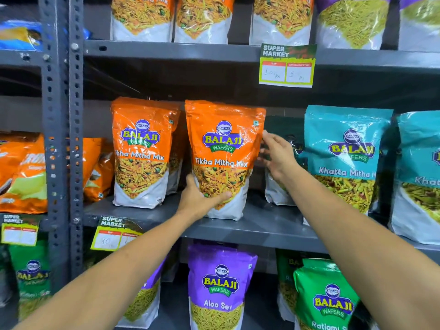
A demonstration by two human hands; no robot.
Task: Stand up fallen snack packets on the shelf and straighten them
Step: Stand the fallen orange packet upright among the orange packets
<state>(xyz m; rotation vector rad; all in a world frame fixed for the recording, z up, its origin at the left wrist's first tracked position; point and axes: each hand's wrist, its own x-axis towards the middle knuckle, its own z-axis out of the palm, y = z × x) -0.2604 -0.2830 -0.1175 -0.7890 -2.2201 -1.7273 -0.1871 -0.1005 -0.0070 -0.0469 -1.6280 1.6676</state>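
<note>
An orange Tikha Mitha Mix packet (222, 148) stands upright in the middle of the grey metal shelf (262, 228). My left hand (198, 197) grips its lower left corner, thumb across the front. My right hand (277, 154) rests fingers-spread against its right edge, partly behind it. A second orange packet (141, 151) stands upright to its left. A dark green packet (289, 144) sits further back behind my right hand, mostly hidden. Two teal Khatta Mitha packets (346, 158) stand upright on the right.
A perforated steel upright (63, 115) bounds the bay on the left, with orange chip bags (22, 172) beyond it. Price tags (287, 65) hang from the shelf edges. Purple and green packets (220, 284) fill the shelf below; more packets stand above.
</note>
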